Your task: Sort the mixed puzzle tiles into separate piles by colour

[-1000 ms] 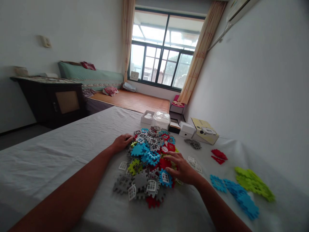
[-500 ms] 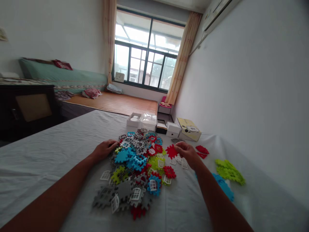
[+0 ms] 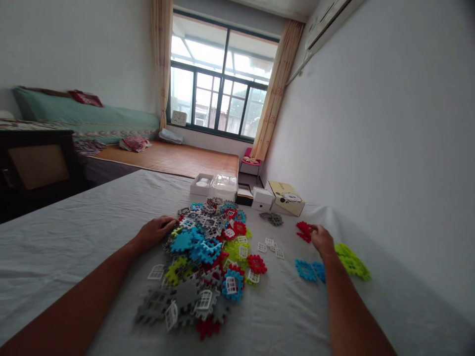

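Note:
A heap of toothed plastic interlocking building pieces in blue, grey, red, lime and white spreads over the cloth-covered table. My left hand rests at the heap's left edge, fingers loosely stretched and nothing visible in them. Off to the right, my right hand pinches a red interlocking piece at the small red group; the fingers hide part of it. Nearby lie blue pieces, partly behind my right forearm, and a lime stack. White window-shaped pieces lie between the heap and my right hand.
Grey pieces lie behind the white ones. Along the far table edge stand a white open box, a clear plastic container, a black box, a white box and a yellow carton. A wall rises on the right.
My right hand has moved right with the red piece, from beside the heap to the red group. My left hand stays at the heap. The view has shifted slightly.

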Tool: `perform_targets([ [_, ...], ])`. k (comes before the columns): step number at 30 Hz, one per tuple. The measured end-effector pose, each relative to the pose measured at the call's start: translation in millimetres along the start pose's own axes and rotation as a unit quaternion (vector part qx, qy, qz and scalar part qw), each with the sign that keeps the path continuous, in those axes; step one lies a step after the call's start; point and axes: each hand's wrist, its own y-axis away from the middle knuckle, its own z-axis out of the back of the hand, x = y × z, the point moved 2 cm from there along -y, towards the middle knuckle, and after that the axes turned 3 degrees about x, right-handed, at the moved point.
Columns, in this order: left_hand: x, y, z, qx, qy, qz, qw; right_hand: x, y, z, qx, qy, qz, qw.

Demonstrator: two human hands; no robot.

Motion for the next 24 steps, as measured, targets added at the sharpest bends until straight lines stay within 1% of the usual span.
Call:
perform_targets([
  [2, -2, 1, 0.4, -0.003, -0.003, 0.003, 1.000, 16, 6, -9, 0.021, -0.002, 0.013, 1.000],
  [3, -4, 2, 0.7, -0.004, -0.005, 0.004, 1.000, 29, 12, -15, 0.045, -0.009, 0.031, 0.998],
  [4, -5, 3, 0.9, -0.004, -0.008, 0.006, 1.000, 44, 20, -22, 0.086, -0.024, 0.060, 0.994],
  [5, -7, 3, 1.0, -0.002, -0.009, 0.006, 1.000, 61, 30, -28, 0.141, -0.043, 0.098, 0.984],
  [6, -8, 4, 1.1, -0.002, -0.010, 0.007, 1.000, 79, 43, -34, 0.206, -0.065, 0.141, 0.966],
  [8, -10, 5, 1.0, -0.001, -0.009, 0.004, 1.000, 113, 70, -40, 0.338, -0.101, 0.225, 0.908],
  [9, -10, 5, 1.0, -0.002, -0.008, 0.002, 1.000, 126, 83, -42, 0.388, -0.106, 0.254, 0.879],
  [10, -11, 5, 1.0, -0.003, -0.008, -0.001, 1.000, 135, 94, -42, 0.420, -0.101, 0.274, 0.859],
  [11, -11, 5, 1.1, -0.003, -0.008, -0.002, 1.000, 141, 103, -41, 0.436, -0.089, 0.290, 0.847],
  [13, -11, 6, 1.5, -0.002, -0.007, -0.003, 1.000, 146, 113, -40, 0.433, -0.054, 0.314, 0.843],
  [15, -12, 6, 1.9, 0.002, -0.007, 0.000, 1.000, 146, 116, -41, 0.408, -0.030, 0.331, 0.851],
  [19, -9, 4, 1.4, 0.006, -0.001, 0.000, 1.000, 148, 114, -45, 0.398, -0.033, 0.338, 0.852],
  [20, -7, 3, 0.9, 0.005, 0.000, -0.002, 1.000, 148, 112, -44, 0.395, -0.033, 0.333, 0.856],
  [22, -4, 2, -0.2, 0.004, -0.001, -0.005, 1.000, 144, 104, -39, 0.378, -0.020, 0.309, 0.873],
  [24, -2, 1, -0.7, 0.002, -0.003, -0.007, 1.000, 131, 93, -27, 0.351, 0.004, 0.280, 0.893],
])
